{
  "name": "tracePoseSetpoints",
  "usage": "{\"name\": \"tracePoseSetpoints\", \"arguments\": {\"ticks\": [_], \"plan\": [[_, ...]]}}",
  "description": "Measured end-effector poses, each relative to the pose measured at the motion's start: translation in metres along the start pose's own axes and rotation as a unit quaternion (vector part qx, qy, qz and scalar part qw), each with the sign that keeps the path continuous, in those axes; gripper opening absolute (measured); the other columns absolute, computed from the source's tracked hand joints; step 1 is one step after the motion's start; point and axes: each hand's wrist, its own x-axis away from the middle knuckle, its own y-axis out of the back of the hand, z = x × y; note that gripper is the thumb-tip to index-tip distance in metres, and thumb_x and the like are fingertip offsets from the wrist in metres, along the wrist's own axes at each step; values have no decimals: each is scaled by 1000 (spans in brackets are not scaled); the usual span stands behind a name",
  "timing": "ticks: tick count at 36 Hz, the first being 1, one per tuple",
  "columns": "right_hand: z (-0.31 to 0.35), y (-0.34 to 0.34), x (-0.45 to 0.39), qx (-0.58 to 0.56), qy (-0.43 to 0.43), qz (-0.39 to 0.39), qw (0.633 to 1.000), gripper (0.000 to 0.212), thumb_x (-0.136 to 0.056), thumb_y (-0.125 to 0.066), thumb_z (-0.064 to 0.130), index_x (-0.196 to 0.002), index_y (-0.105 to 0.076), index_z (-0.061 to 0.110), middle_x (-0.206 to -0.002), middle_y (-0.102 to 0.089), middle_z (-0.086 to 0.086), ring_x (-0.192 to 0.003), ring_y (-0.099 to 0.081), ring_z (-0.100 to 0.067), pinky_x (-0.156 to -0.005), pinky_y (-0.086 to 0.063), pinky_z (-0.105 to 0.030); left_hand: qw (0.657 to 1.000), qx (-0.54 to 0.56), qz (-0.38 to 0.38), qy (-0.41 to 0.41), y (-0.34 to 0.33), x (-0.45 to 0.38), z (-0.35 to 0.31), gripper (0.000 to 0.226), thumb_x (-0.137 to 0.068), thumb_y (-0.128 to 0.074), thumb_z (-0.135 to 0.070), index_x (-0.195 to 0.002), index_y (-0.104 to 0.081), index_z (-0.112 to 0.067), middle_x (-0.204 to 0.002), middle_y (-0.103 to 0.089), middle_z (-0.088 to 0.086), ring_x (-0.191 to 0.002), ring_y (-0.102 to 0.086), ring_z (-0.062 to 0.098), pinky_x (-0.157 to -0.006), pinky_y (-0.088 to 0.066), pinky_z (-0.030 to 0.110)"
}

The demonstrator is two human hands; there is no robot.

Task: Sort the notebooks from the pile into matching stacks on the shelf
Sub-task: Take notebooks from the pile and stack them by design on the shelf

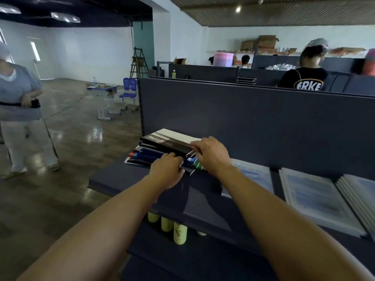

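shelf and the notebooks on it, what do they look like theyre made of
Shelf: probably painted metal, given its thin, flat, matte dark blue-grey board. Notebooks in the pile: paper with glossy card covers, which catch light. Pale stacks: paper, thin layered edges.

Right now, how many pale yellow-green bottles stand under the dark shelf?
3 pale yellow-green bottles in a row below the dark shelf: left, middle, right. Another pale cap beside them may be a fourth; more may be hidden.

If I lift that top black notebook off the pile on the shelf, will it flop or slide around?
The black notebook with white lettering looks thin and soft-covered, so it would probably bend if lifted by one edge. Its cover seems glossy and it sits askew on the uneven pile of notebooks, so it may slide easily. The right hand lifts its edge, suggesting it is light.
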Motion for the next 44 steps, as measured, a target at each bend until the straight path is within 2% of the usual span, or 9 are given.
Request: {"name": "tracePoseSetpoints", "arguments": {"ticks": [2,6,13,19,26,31,34,39,44], "plan": [[-1,9,7,17,28,-54,998,25,-92,-56,14,-115,-66,14,-95,-62,-7,-92,-56,-24,-63,-44,-31,1000,1,-5,-6,1,1,-8,37,-97,-48,-36,-130,-53,-22,-127,-50,3,-124,-42,24,-93,-43,39],[-6,23,20,42,83,-146,985,49,-57,-82,-5,-103,-69,6,-72,-57,-8,-57,-55,-25,-42,-42,-26,1000,7,-12,-19,2,5,-27,36,-96,-49,-36,-128,-55,-21,-127,-51,2,-122,-43,23,-92,-44,38],[-26,40,63,55,67,-184,979,62,-52,-74,-21,-112,-65,-5,-106,-69,-18,-88,-69,-34,-57,-58,-39,997,10,-10,-81,-5,9,-65,35,-95,-50,-35,-124,-58,-16,-131,-52,5,-123,-45,25,-92,-46,39],[-55,71,104,115,27,-143,983,71,-39,-80,-19,-107,-68,-4,-104,-70,-19,-91,-69,-35,-68,-57,-45,987,8,-14,-158,-5,0,-112,34,-95,-50,-31,-125,-57,-17,-130,-53,8,-121,-49,27,-93,-44,39],[-85,113,165,184,-43,-140,972,47,-64,-56,-9,-109,-67,-2,-106,-69,-19,-95,-68,-34,-67,-57,-44,968,43,14,-249,-15,5,-178,36,-97,-47,-31,-129,-52,-15,-130,-49,8,-123,-43,28,-97,-42,42],[-112,147,215,261,-60,-105,958,62,-49,-89,1,-108,-68,2,-105,-69,-17,-93,-69,-30,-67,-58,-38,946,66,17,-318,-26,20,-231,33,-96,-48,-29,-123,-56,-13,-126,-52,9,-117,-47,29,-90,-45,40],[-131,167,248,284,-87,-109,949,60,-51,-90,7,-107,-69,5,-105,-69,-15,-94,-69,-28,-69,-57,-36,931,82,15,-356,-28,31,-268,29,-96,-47,-27,-120,-56,-13,-124,-53,9,-115,-48,28,-87,-45,37],[-160,210,312,328,-100,-136,929,59,-49,-86,-7,-105,-70,4,-103,-70,-16,-89,-70,-31,-66,-58,-39,912,95,12,-399,-30,55,-340,25,-97,-45,-27,-108,-58,-8,-114,-55,9,-111,-50,28,-78,-42,35],[-198,251,374,355,-133,-134,915,63,-44,-90,-1,-105,-72,9,-101,-71,-11,-86,-71,-26,-63,-58,-35,908,91,-8,-408,-29,84,-411,29,-97,-48,-31,-118,-56,-12,-118,-54,8,-113,-50,27,-85,-49,40]]}}
